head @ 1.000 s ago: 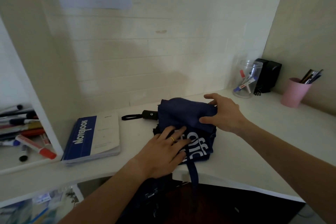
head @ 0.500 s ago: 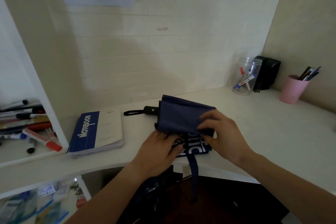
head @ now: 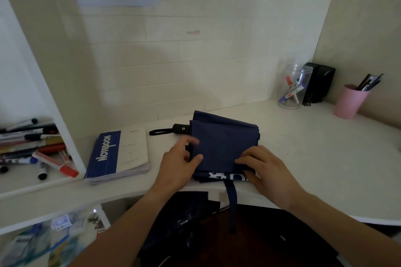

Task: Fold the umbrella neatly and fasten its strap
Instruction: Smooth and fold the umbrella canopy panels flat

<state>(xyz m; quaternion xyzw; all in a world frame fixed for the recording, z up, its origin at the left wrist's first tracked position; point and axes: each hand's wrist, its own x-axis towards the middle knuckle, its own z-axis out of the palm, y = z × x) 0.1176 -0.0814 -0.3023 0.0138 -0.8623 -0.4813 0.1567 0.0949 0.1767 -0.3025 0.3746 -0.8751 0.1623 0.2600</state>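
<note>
Now, in the head view, the navy umbrella [head: 223, 143] lies flat on the white desk [head: 314, 147], its canopy folded into a squarer panel than half a second ago, when the fabric sat more bunched. Its black handle [head: 181, 129] points toward the blue notebook [head: 118, 155], just left of the umbrella. The strap [head: 232, 199] hangs loose off the desk edge below the umbrella, unfastened. The left hand [head: 178, 165] has shifted to the umbrella's left edge, thumb and fingers pinching the fabric there. The right hand [head: 267, 169] has moved to the near right corner, fingers curled and pressing the fold down. A pink cup [head: 349, 102] stands far right of the umbrella.
</note>
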